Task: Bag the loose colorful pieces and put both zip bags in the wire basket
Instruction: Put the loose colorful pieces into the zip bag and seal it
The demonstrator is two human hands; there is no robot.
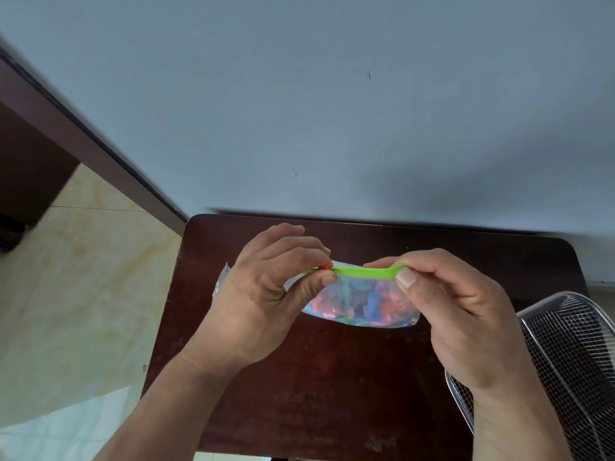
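A clear zip bag (362, 302) full of colorful pieces hangs above the dark wooden table (332, 387), held up by its green zip strip. My left hand (266, 294) pinches the strip's left end, where a small red slider shows at the fingertips. My right hand (456, 311) pinches the strip's right end between thumb and forefinger. Behind my left hand, a corner of a second clear bag (222, 281) shows on the table, mostly hidden. The wire basket (572, 361) sits at the table's right edge, below my right hand.
A pale blue-grey wall rises right behind the table. To the left lies a beige tiled floor (83, 277) with a dark door frame (100, 141) running diagonally. The table's left and front edges are close to my arms.
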